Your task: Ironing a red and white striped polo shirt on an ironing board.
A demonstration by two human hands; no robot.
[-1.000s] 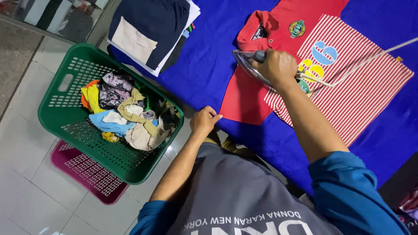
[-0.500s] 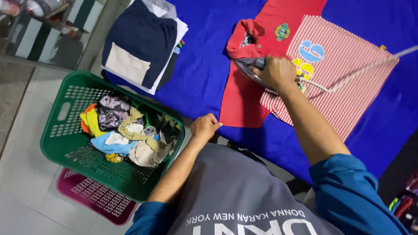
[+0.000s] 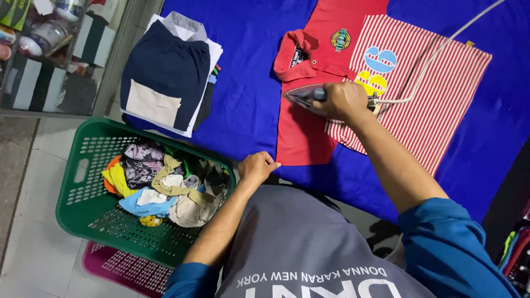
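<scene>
Now right hand [image 3: 345,101] fingers clench the iron [image 3: 309,98] on the red shirt [image 3: 309,129]; left hand [image 3: 258,167] fingers curl loosely, holding nothing.

Iron [image 3: 309,99]: shiny metal soleplate. Polo shirt [image 3: 353,66]: matt red cloth, striped. Table [image 3: 248,83] cover: smooth blue cloth. Basket [image 3: 88,204]: green perforated plastic.

A round green-and-yellow badge [image 3: 341,40] sits on the red shirt, just above the right hand [image 3: 345,101]. A small dark neck label [image 3: 298,57] lies up-left of that hand.
</scene>
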